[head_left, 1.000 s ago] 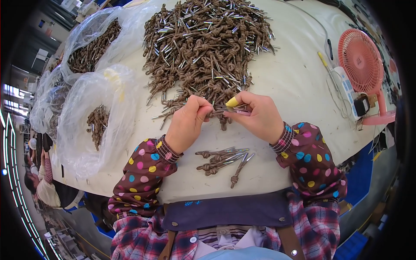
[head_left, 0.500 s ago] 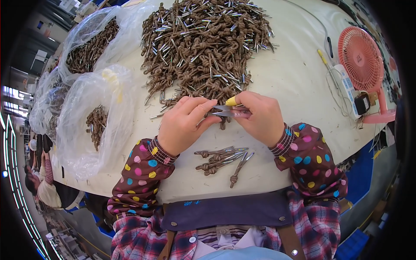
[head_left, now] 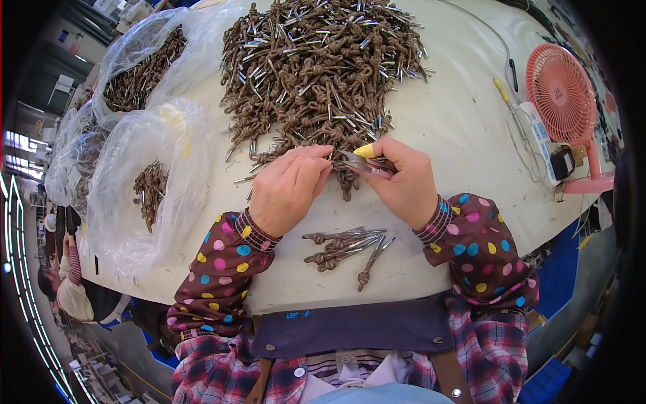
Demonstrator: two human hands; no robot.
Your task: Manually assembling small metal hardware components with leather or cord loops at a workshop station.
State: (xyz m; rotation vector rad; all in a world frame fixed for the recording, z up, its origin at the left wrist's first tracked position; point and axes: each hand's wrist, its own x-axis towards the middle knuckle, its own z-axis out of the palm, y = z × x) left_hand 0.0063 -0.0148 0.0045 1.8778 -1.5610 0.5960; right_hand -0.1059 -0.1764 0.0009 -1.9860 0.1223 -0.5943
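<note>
My right hand [head_left: 405, 180] grips a pair of small metal thread snips [head_left: 363, 162], whose blades point left toward my other hand. A yellow wrap covers one of its fingertips. My left hand [head_left: 291, 186] is closed in a pinch beside the blade tips; what it holds is hidden by the fingers. Both hands are at the near edge of a big heap of brown knotted cords [head_left: 316, 74] with shiny metal tips. Between my forearms, closer to me, lies a small group of the same knotted cords [head_left: 340, 248] on the pale table [head_left: 397, 269].
On the left, clear plastic bags [head_left: 111, 222] hold more brown cords. To the right stand a pink fan [head_left: 560, 87], a white power strip [head_left: 536, 138] and a yellow-handled tool [head_left: 501, 89], with loose cables. Another person [head_left: 74, 289] is at the far left.
The snips have tilted, their tips now higher than the handle end, and their blades look closer together. My left fingers have drawn together, and that hand has turned slightly.
</note>
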